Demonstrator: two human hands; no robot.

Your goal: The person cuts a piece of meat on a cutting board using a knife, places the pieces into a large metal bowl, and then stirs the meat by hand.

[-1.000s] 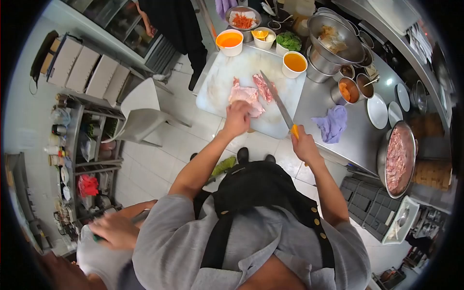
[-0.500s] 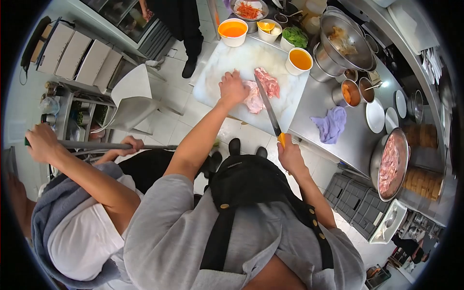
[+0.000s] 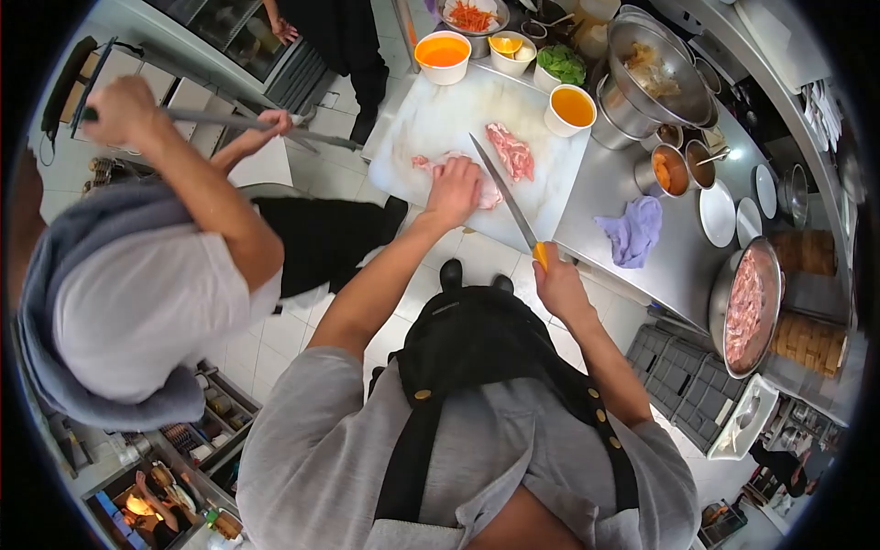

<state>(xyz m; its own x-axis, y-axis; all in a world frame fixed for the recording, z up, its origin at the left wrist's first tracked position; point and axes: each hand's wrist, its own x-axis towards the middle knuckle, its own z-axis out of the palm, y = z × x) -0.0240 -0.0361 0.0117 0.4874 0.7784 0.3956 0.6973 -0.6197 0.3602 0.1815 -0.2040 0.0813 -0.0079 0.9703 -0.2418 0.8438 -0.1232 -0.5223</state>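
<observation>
A white cutting board (image 3: 440,110) lies on the steel counter with two pieces of raw meat. My left hand (image 3: 456,191) presses down on the nearer meat piece (image 3: 431,165) at the board's front edge. The second meat piece (image 3: 511,151) lies apart, further back and to the right. My right hand (image 3: 555,280) grips the yellow handle of a long knife (image 3: 500,192), whose blade slants across the board between the two pieces.
Bowls of orange sauce (image 3: 443,53), greens (image 3: 561,64) and metal pots (image 3: 653,69) ring the board. A purple cloth (image 3: 632,229) and a pan of raw meat (image 3: 747,307) sit to the right. A co-worker in white (image 3: 156,293) stands close at left, holding a long pole (image 3: 243,124).
My left hand pulled the near meat piece back toward the board's front edge. The knife shifted slightly. The co-worker moved up along my left side, raising the pole.
</observation>
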